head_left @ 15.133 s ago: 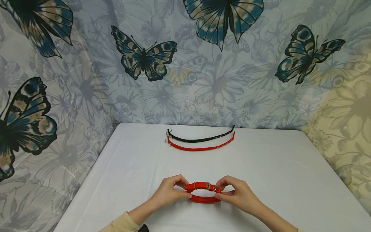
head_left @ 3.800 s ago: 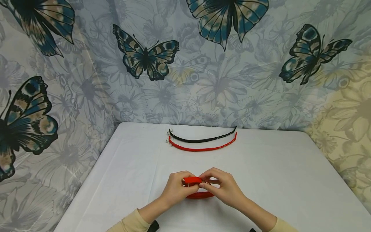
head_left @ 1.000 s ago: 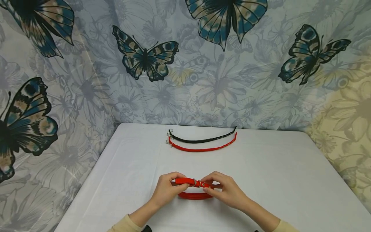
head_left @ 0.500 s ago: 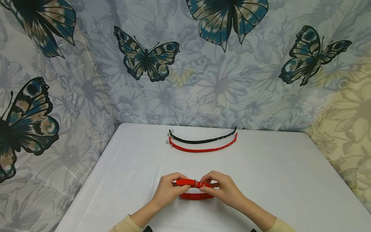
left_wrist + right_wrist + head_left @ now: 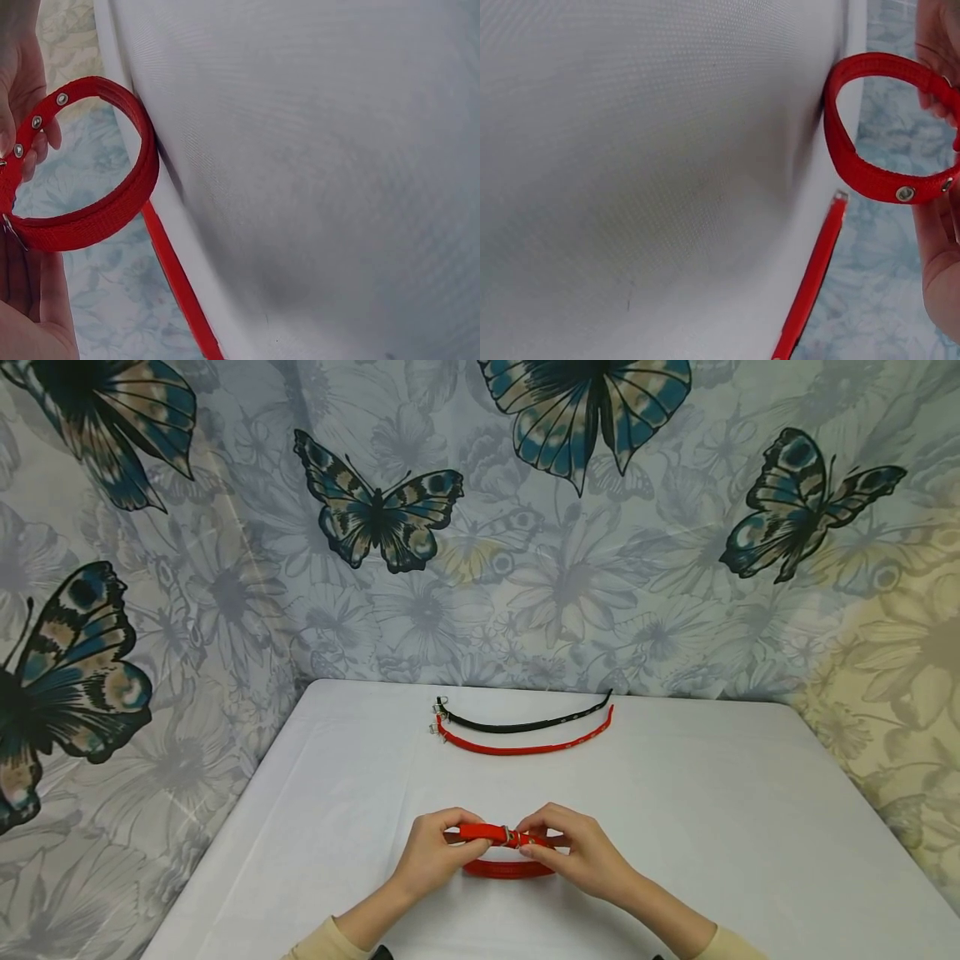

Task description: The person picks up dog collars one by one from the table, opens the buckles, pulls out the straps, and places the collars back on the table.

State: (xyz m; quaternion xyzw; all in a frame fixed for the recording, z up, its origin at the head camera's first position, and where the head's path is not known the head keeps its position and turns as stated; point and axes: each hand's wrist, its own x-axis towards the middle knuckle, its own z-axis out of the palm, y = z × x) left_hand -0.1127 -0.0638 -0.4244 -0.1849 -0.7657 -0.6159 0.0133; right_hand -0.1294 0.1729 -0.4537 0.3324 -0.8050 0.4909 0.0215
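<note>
A red collar (image 5: 510, 869) with metal eyelets (image 5: 905, 194) is bent into a loop, its lower curve close to or on the white table. My left hand (image 5: 430, 850) pinches the collar's upper left part between thumb and fingers. Opposite it, my right hand (image 5: 581, 847) pinches the eyelet end of the strap, right of the buckle (image 5: 510, 837). Metal fittings sit between the two hands, and the strap appears to pass through them. In the left wrist view several eyelets show along the strap near the right hand. Fingertips behind the strap are partly hidden.
Towards the table's back lie a black collar (image 5: 510, 728) and another red collar (image 5: 517, 751), both stretched out in shallow curves with metal fittings at their left ends. The white table (image 5: 675, 793) meets a butterfly-patterned cloth (image 5: 585, 610) behind.
Earlier the buckle sat near the right hand, then the hands came close together over it. Now they are farther apart, with the buckle between them. The last half second shows hardly any movement.
</note>
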